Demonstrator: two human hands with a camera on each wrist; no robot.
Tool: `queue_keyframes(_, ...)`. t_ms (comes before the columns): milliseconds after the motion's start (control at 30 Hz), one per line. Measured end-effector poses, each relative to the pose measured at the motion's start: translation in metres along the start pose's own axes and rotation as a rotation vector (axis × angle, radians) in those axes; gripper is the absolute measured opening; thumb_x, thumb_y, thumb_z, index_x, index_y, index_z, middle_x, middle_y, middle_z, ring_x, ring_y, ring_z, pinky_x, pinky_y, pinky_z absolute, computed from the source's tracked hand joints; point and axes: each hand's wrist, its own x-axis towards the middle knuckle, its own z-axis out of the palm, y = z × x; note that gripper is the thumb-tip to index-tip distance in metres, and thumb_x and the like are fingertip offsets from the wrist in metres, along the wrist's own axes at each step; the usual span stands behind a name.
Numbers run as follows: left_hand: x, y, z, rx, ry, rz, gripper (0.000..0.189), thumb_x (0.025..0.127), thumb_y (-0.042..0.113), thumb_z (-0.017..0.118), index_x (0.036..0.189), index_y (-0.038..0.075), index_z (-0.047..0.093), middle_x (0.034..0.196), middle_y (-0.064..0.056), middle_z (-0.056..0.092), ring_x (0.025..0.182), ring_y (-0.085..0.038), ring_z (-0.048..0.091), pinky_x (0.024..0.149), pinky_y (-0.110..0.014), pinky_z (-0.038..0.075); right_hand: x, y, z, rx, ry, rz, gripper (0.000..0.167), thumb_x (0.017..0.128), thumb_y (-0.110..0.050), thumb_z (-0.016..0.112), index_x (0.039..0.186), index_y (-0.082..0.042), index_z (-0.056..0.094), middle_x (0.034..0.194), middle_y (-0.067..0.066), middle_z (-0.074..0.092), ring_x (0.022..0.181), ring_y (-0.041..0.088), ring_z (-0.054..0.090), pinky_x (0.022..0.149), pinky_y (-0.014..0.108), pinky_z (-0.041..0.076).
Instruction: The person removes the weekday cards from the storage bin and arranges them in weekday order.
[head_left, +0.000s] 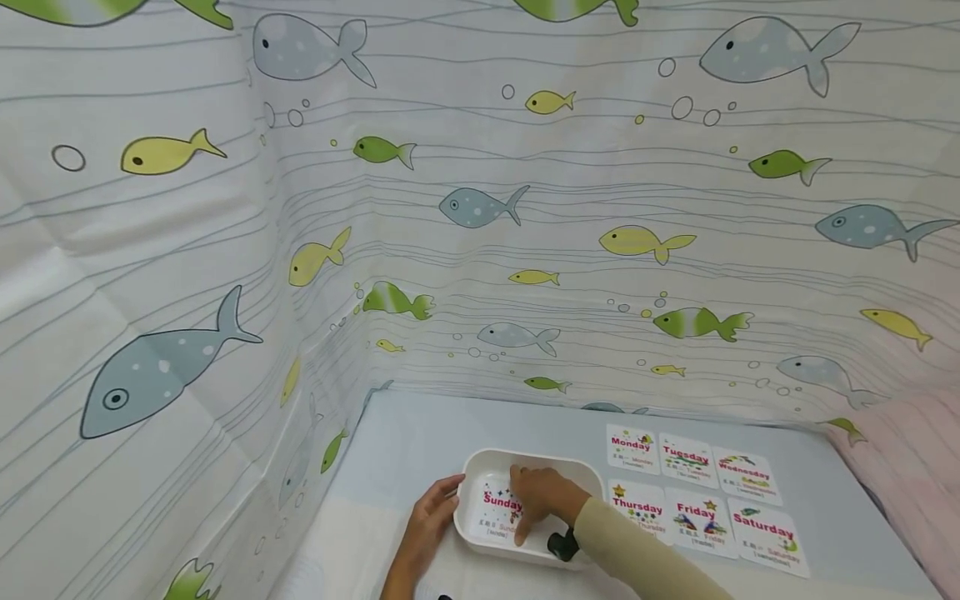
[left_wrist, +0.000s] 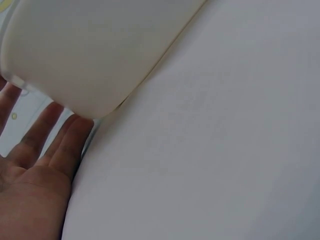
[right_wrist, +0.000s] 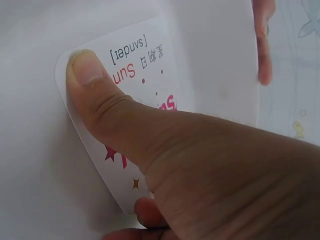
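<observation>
A white plastic tray (head_left: 480,546) stands on the table, with a flashcard reading "Sunday" (head_left: 497,505) lying in it. My right hand (head_left: 551,492) reaches into the tray over the card and pinches it across its width. In the right wrist view the thumb (right_wrist: 87,70) lies on one corner of the card (right_wrist: 142,45), while the other fingertips are at the opposite edge, partly hidden behind the hand. At the tray's left end is my left hand (head_left: 431,521). Its fairly straight fingers (left_wrist: 42,127) touch the outside of the wall, just under the rim.
To the right of the tray, several day cards lie in two rows: Monday (head_left: 632,448), Tuesday (head_left: 686,460) and Wednesday (head_left: 747,475) behind, Thursday to Saturday (head_left: 765,533) in front. A fish-print curtain (head_left: 570,242) encloses the table (head_left: 420,421) at the back and left.
</observation>
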Motion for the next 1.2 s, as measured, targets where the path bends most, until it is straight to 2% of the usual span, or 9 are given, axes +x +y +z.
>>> queue_keyframes(300, -0.001, -0.002, -0.001, 0.015, -0.007, 0.014, 0.047, 0.102, 0.012, 0.051, 0.145, -0.005, 0.042, 0.151, -0.030, 0.041, 0.137, -0.031, 0.050, 0.104, -0.028, 0.050, -0.007, -0.008, -0.001, -0.114, 0.063, 0.016, 0.097, 0.049, -0.066, 0.090, 0.120, -0.012, 0.052, 0.090, 0.001, 0.059, 0.074, 0.015, 0.052, 0.087, 0.032, 0.056)
queue_keyframes(500, -0.001, -0.001, -0.001, 0.023, -0.013, 0.012, 0.046, 0.102, 0.012, 0.051, 0.145, -0.004, 0.043, 0.152, -0.030, 0.040, 0.135, -0.028, 0.052, 0.104, -0.027, 0.050, -0.005, -0.009, 0.002, -0.314, 0.108, -0.019, 0.101, 0.048, -0.079, 0.081, 0.117, -0.012, 0.053, 0.084, 0.000, 0.053, 0.068, 0.013, 0.047, 0.070, 0.025, 0.051)
queue_keyframes(567, 0.000, 0.001, -0.001, 0.021, -0.006, 0.010, 0.046, 0.102, 0.012, 0.052, 0.144, -0.004, 0.044, 0.151, -0.030, 0.041, 0.136, -0.028, 0.052, 0.104, -0.026, 0.050, -0.004, -0.009, 0.001, -0.333, 0.126, -0.031, 0.098, 0.049, -0.079, 0.081, 0.115, -0.013, 0.052, 0.083, -0.001, 0.052, 0.067, 0.012, 0.047, 0.067, 0.023, 0.051)
queue_keyframes(633, 0.000, 0.003, 0.000, 0.023, 0.000, 0.007, 0.046, 0.102, 0.012, 0.053, 0.144, -0.004, 0.044, 0.151, -0.029, 0.041, 0.136, -0.029, 0.051, 0.104, -0.026, 0.049, -0.003, -0.009, -0.001, -0.281, 0.127, -0.034, 0.090, 0.053, -0.072, 0.083, 0.114, -0.014, 0.051, 0.082, -0.002, 0.054, 0.067, 0.011, 0.048, 0.068, 0.022, 0.051)
queue_keyframes(833, 0.000, 0.004, 0.003, 0.020, 0.019, -0.015, 0.048, 0.100, 0.013, 0.055, 0.144, -0.004, 0.044, 0.151, -0.029, 0.043, 0.138, -0.032, 0.049, 0.104, -0.023, 0.048, -0.001, -0.009, -0.006, 0.013, 0.096, -0.039, 0.064, 0.070, -0.038, 0.090, 0.117, -0.017, 0.051, 0.080, -0.003, 0.058, 0.070, 0.012, 0.051, 0.072, 0.026, 0.051)
queue_keyframes(1000, -0.001, 0.003, 0.002, 0.022, 0.022, -0.023, 0.048, 0.101, 0.014, 0.055, 0.144, -0.003, 0.045, 0.150, -0.028, 0.044, 0.137, -0.030, 0.050, 0.104, -0.023, 0.049, -0.001, -0.004, -0.003, 0.144, 0.102, -0.042, 0.057, 0.073, -0.030, 0.089, 0.115, -0.018, 0.052, 0.084, -0.004, 0.057, 0.075, 0.011, 0.052, 0.076, 0.028, 0.052)
queue_keyframes(1200, 0.001, 0.002, 0.002, 0.032, 0.000, 0.013, 0.047, 0.101, 0.014, 0.053, 0.144, -0.004, 0.045, 0.150, -0.029, 0.044, 0.133, -0.023, 0.054, 0.103, -0.024, 0.049, -0.006, 0.003, -0.006, 0.247, 0.126, -0.064, 0.047, 0.079, -0.025, 0.084, 0.112, -0.017, 0.051, 0.086, -0.005, 0.055, 0.076, 0.009, 0.052, 0.071, 0.025, 0.051)
